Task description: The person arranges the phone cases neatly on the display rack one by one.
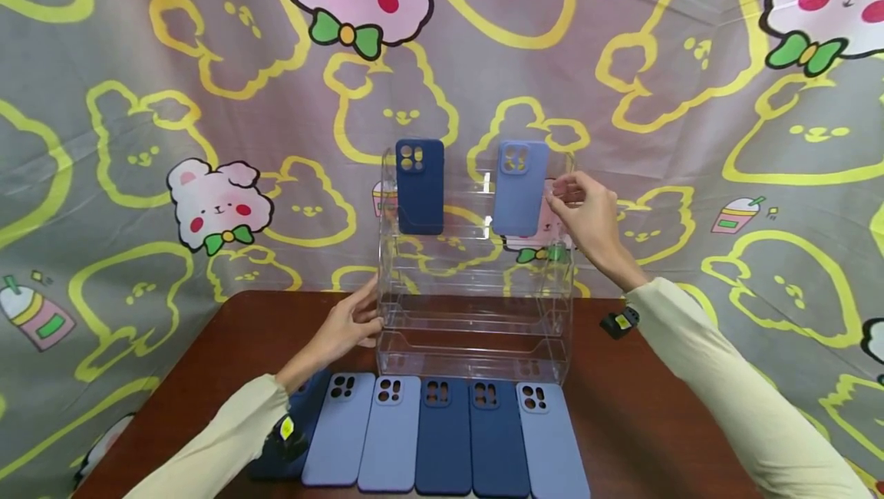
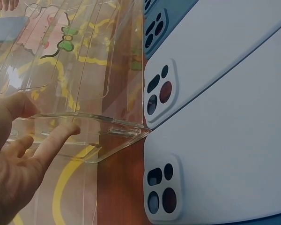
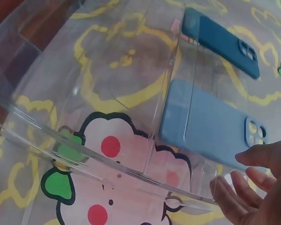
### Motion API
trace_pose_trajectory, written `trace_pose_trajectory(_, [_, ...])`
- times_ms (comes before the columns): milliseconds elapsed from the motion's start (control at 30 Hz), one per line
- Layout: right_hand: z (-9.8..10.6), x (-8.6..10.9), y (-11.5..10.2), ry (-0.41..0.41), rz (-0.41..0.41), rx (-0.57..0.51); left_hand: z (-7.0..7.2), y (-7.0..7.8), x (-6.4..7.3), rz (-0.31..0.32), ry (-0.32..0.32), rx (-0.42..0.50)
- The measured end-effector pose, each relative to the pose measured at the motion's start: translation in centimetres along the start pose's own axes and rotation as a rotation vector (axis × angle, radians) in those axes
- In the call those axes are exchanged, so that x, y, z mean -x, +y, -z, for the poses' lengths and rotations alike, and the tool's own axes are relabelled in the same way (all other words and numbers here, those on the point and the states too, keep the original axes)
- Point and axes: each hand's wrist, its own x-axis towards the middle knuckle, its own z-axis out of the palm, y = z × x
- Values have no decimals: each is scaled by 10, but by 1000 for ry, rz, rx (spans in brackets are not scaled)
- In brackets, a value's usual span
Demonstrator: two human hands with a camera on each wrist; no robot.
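A clear tiered display stand [image 1: 476, 322] stands on the table, with a dark blue phone case [image 1: 420, 196] and a light blue phone case [image 1: 519, 196] upright on its top tier. At the light case's right edge is my right hand [image 1: 587, 211]; its thumb [image 3: 262, 157] overlaps that edge, and the other fingers curve loosely alongside. My left hand [image 1: 345, 322] rests against the stand's left side, fingers extended along the clear panel [image 2: 107, 124]. In front of the stand lies a row of several phone cases, light blue [image 1: 390, 430] and dark blue [image 1: 443, 437].
Behind the stand hangs a grey curtain [image 1: 476, 77] printed with cartoon bears. The brown table [image 1: 207, 376] carries the stand and the row of cases. The leftmost dark case [image 1: 314, 414] is partly hidden by my left sleeve [image 1: 235, 422].
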Motion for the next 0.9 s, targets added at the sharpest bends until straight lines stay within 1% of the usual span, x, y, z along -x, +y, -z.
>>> trace_pose_trajectory(67, [2, 5, -2, -4, 21, -4, 0, 0, 0, -4, -7, -10])
trace_pose_trajectory(167, [5, 14, -5, -16, 43, -3, 0, -1, 0, 5, 0, -15])
trace_pose_trajectory(400, [15, 35, -4, -42, 25, 33, -2, 0, 1, 4, 21, -39])
trace_pose_trajectory(533, [18, 53, 2, -69, 38, 71, -1, -1, 0, 16, 40, -65])
trace_pose_trajectory(633, [20, 66, 5, -85, 41, 75, -1, -1, 0, 17, 48, -79])
trace_pose_trajectory(800, [26, 85, 6, -109, 15, 85, 0, -2, 0, 12, 25, -43])
trace_pose_trajectory(900, [26, 97, 8, -119, -3, 103, 1, -1, 1, 5, 23, -40])
